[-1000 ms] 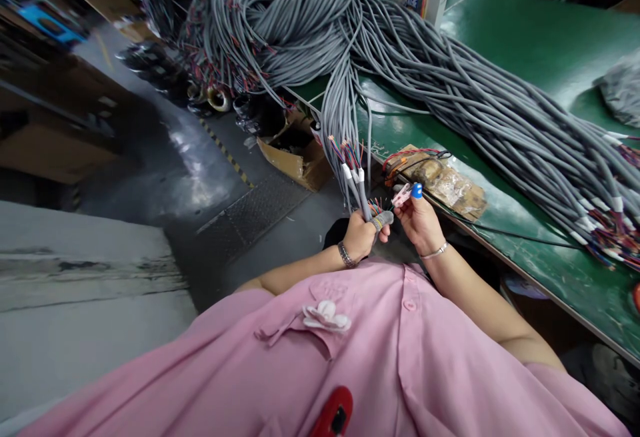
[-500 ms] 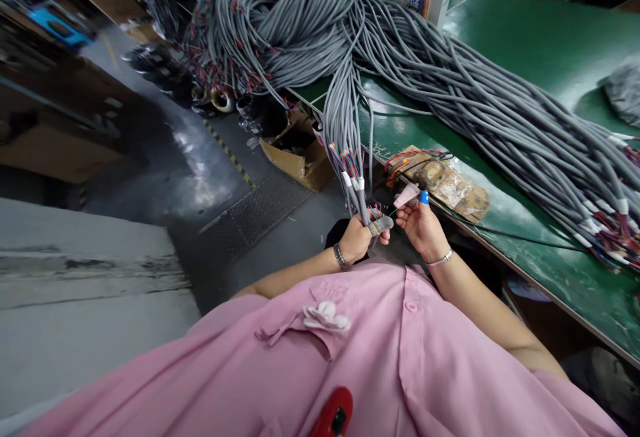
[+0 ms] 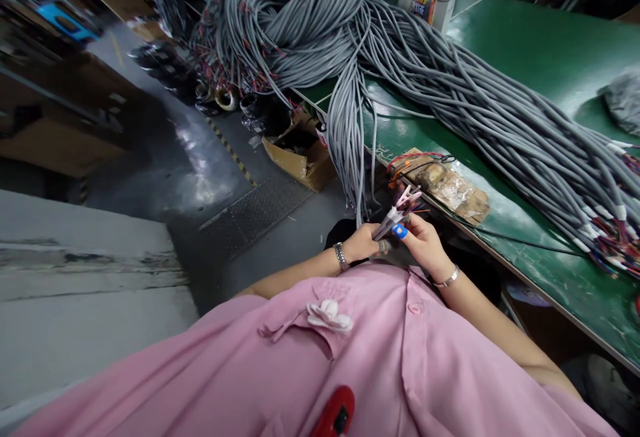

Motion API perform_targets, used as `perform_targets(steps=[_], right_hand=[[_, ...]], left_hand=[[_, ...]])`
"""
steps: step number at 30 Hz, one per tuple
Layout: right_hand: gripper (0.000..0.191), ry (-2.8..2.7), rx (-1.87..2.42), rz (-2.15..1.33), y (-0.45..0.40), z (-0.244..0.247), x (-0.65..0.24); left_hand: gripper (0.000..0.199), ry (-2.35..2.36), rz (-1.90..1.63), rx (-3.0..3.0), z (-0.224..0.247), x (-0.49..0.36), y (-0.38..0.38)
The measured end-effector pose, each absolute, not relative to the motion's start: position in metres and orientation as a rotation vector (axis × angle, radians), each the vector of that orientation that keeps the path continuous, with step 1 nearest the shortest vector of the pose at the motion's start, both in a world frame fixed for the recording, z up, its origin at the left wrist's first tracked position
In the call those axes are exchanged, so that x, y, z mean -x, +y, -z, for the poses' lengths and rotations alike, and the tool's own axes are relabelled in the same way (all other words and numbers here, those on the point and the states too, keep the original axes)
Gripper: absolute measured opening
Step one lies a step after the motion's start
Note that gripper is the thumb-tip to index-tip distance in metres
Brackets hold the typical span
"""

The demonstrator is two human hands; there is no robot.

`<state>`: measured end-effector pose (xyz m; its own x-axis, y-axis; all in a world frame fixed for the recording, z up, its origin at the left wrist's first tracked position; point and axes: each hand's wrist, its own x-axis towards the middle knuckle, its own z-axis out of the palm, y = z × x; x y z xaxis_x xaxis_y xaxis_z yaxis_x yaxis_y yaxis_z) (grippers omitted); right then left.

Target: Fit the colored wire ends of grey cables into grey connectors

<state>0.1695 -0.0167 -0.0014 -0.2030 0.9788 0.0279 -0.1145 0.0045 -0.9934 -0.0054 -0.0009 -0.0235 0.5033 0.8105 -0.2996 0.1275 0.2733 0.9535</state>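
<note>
In front of my waist, my left hand is closed round a few grey cables. White tape wraps them near their tips, and coloured wires fan out towards the table edge. From the other side my right hand grips the same cables just below the tape, its thumb in a blue finger cover pressed on them. A pale pink piece shows among the wires; I cannot make out what it is. My palms and most fingertips are hidden.
A big coil of grey cables lies on the green table, with a long bundle running right. Some cables hang over the edge. A taped block sits there, and an open carton stands on the floor.
The cable ends in my left hand have swung from pointing up and away to pointing right. My right hand has gone from pinching a thin wire to gripping the cables.
</note>
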Motion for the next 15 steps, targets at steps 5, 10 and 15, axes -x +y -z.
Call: perform_targets(steps=[5,10,15], right_hand=[[0.016,-1.356,0.989,-1.267,-0.024,-0.007,-0.17],[0.017,-1.427,0.991,-1.273,-0.026,-0.015,-0.176],[0.016,-1.52,1.02,-1.162,-0.024,-0.019,-0.174]], left_hand=[[0.021,0.854,-0.521,-1.379,0.025,0.01,0.001],[0.029,0.86,-0.493,-1.408,0.024,0.01,0.003],[0.035,0.771,-0.498,-1.338,0.006,0.005,0.005]])
